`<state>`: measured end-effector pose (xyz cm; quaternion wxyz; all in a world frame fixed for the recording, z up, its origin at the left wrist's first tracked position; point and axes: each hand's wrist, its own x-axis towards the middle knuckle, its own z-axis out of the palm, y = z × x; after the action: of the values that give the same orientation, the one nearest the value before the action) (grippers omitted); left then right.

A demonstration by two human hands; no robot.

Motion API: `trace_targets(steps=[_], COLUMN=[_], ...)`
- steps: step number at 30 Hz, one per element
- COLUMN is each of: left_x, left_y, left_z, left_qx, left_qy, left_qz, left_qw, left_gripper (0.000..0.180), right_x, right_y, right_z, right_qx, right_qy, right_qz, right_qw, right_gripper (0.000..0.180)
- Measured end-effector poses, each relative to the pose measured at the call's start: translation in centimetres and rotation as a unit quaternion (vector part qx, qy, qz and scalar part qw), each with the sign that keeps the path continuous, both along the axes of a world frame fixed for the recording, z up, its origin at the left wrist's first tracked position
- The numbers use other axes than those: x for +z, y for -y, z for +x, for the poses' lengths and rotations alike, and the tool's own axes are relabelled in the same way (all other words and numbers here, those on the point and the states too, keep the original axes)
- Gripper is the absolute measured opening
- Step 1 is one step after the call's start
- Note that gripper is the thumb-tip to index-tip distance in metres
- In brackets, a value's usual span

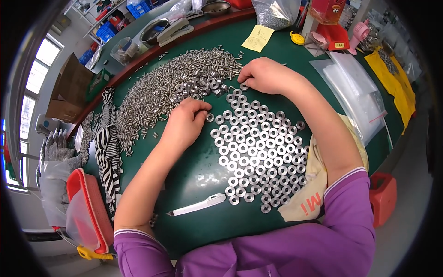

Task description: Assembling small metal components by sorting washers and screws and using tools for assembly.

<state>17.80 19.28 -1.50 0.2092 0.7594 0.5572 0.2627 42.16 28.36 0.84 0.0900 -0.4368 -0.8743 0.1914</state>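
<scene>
Rows of round silver metal rings (253,140) lie flat on the green tabletop (189,171), each with a dark centre hole. At the upper left of these rows is my left hand (185,121), its fingers curled and thumb close to the index finger. A single ring (210,117) lies against its thumb; whether anything is pinched there is hidden. Farther right and away, my right hand (266,77) bends down with its fingertips closed on another metal ring (244,86). Between the hands sits a heap of loose rings (203,84), beside a wide pile of small metal pins (159,87).
A white utility knife (196,205) lies near me. A cream cloth (300,203) is by my right arm, with clear plastic bags (353,94) beyond. Striped fabric (107,147) and a red-rimmed basket (85,207) are at left. A yellow note (257,38) lies at the back.
</scene>
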Motion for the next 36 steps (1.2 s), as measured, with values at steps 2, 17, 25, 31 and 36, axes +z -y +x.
trace_targets(steps=[2,17,25,31,36], left_x=[1.0,1.2,0.4,0.6,0.9], left_y=[0.6,0.6,0.4,-0.3,-1.3], left_z=[0.5,0.1,-0.1,-0.1,0.2], left_qx=[-0.019,-0.064,-0.068,-0.014,-0.006], left_qy=[0.023,-0.024,-0.047,0.012,0.038], left_qz=[-0.038,-0.006,0.023,-0.007,0.043], left_qw=[0.999,0.998,0.996,1.0,0.998], left_gripper=[0.02,0.013,0.018,0.024,0.032], right_x=[0.3,-1.9,-2.8,-3.2,-3.6], right_y=[0.1,0.2,1.1,0.5,0.0], right_z=[0.1,-1.6,-3.5,-3.1,-3.2], right_qx=[0.004,0.075,0.014,0.024,0.017], right_qy=[-0.004,-0.165,-0.15,-0.168,-0.16], right_qz=[0.009,0.1,0.108,0.117,0.119], right_qw=[1.0,0.978,0.983,0.979,0.98], right_gripper=[0.024,0.02,0.016,0.014,0.017])
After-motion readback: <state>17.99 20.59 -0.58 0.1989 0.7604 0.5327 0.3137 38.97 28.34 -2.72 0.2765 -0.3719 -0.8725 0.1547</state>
